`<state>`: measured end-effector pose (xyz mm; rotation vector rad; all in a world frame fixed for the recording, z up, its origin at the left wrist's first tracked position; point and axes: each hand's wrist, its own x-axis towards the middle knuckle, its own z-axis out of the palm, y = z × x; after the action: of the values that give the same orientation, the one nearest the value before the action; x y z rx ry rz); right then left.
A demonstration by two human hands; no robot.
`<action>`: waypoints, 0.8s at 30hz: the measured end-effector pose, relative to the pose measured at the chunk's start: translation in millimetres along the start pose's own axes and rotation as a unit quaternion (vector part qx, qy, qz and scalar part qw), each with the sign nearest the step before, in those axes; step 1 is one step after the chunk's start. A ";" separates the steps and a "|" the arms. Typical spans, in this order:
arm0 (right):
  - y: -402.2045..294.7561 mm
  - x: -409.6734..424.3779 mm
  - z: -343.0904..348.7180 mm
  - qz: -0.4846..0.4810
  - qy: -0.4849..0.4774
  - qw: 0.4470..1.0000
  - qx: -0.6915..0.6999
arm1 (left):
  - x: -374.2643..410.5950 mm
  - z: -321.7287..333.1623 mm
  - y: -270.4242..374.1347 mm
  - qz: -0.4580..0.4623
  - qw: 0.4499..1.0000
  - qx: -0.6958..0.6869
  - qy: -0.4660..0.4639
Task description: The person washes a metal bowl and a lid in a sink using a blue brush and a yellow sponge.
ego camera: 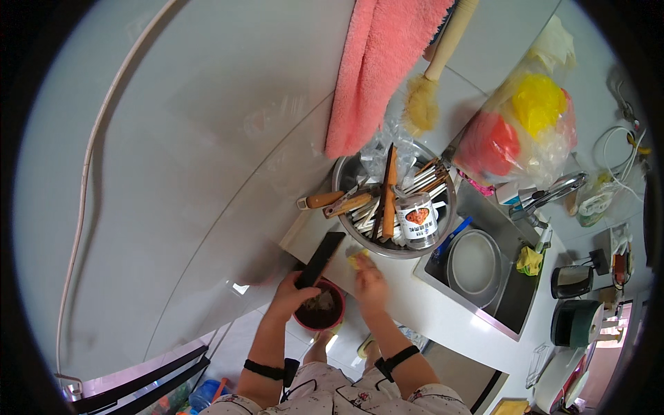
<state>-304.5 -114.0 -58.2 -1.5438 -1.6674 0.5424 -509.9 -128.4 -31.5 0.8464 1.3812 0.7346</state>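
My left hand [286,299] grips the near end of a flat, black, oblong object [322,258], which slants up and away above the counter's left end. What it is exactly I cannot tell. In my right hand [371,288], slightly blurred, a small yellow sponge or cloth [359,259] is pinched at the fingertips, apart from the black object and over the white counter [399,290]. Beyond both hands stands a steel basin [452,207] heaped with chopsticks [421,180], wooden-handled utensils [324,200] and a clear labelled jar [418,220].
Below my left hand is a red bin [340,313] with waste inside. To the right, a sink [519,306] with a faucet [550,194] holds a round metal basin [474,267]. A pink towel [373,72] and a brush [425,101] hang behind. An electric kettle [570,281] stands farther right.
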 end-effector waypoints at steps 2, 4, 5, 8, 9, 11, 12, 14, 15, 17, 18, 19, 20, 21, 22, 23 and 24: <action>-9.3 0.9 14.1 -0.055 -0.071 0.992 -0.083 | -0.5 -18.8 -2.7 -0.038 0.980 -0.177 -0.082; -19.8 9.4 36.9 -0.099 -0.109 0.979 -0.144 | -6.9 -32.8 -15.3 0.010 0.960 -0.245 -0.135; -24.1 14.7 47.2 -0.119 -0.128 0.969 -0.174 | -8.5 -36.2 -20.6 0.033 0.946 -0.278 -0.162; -32.6 79.0 77.8 -0.073 -0.128 0.974 -0.175 | -22.2 -39.7 -12.0 0.060 0.945 -0.285 -0.147; -33.1 96.3 86.4 -0.010 -0.186 0.970 -0.155 | -22.1 -42.5 -12.1 0.066 0.949 -0.275 -0.138; -16.6 95.9 116.1 0.059 -0.211 0.975 -0.032 | -21.7 -46.4 -10.2 0.075 0.958 -0.247 -0.129; -4.4 84.6 133.8 0.063 -0.177 0.980 0.066 | -23.2 -43.7 -3.3 0.075 0.964 -0.224 -0.123; 7.9 47.6 147.1 -0.019 -0.136 0.990 0.036 | -25.4 -40.0 7.0 0.082 0.974 -0.186 -0.104; -32.6 25.8 121.5 -0.109 -0.147 0.979 -0.094 | -25.0 -42.3 -1.4 0.076 0.974 -0.202 -0.072; -50.5 13.0 87.4 -0.169 -0.148 0.953 -0.204 | -22.2 -36.2 1.0 0.070 0.975 -0.208 -0.044; -35.7 13.3 75.1 -0.149 -0.155 0.959 -0.182 | -18.1 -34.0 5.3 0.058 0.979 -0.189 -0.046; -20.5 12.5 58.1 -0.129 -0.166 0.964 -0.162 | -14.5 -30.7 6.5 0.045 0.983 -0.172 -0.047; -12.6 17.6 30.7 -0.003 -0.225 0.960 -0.169 | -12.6 -29.1 4.6 0.030 0.986 -0.156 -0.044; -4.6 24.4 0.4 0.123 -0.277 0.937 -0.174 | -10.3 -26.6 3.4 0.040 0.985 -0.159 -0.056; 13.6 14.6 -18.5 0.043 -0.166 0.960 -0.221 | -7.8 -22.9 1.9 0.050 0.983 -0.161 -0.067; 28.2 -3.4 -33.4 -0.035 -0.053 0.962 -0.265 | -5.7 -20.4 -0.5 0.058 0.982 -0.164 -0.079; 36.1 -22.3 -47.5 -0.021 -0.045 0.956 -0.288 | -2.7 -19.0 -5.7 0.052 0.982 -0.164 -0.074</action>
<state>-246.0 -138.8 -62.7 -1.9003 -2.0410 0.0971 -529.2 -132.2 -34.9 0.6998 1.0518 0.9315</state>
